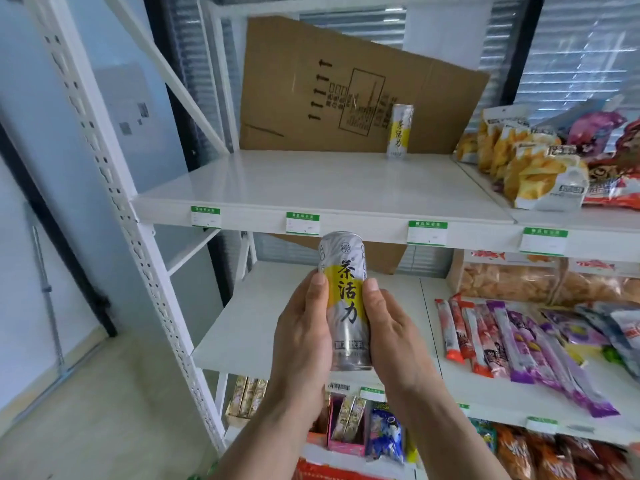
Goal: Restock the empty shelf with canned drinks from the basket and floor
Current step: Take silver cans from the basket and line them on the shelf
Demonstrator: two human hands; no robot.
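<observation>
Holding one upright can [345, 303] between the curled fingers of left hand [302, 336] and right hand [393, 336] below the shelf [277, 188] front edge, restocking is just beginning, with one placed can [400, 130] standing near its back right corner

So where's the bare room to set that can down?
The upper shelf is bare from the left upright across to the lone standing can at the cardboard. Right of it, snack bags crowd the next shelf. Both hands grip the held can.
</observation>
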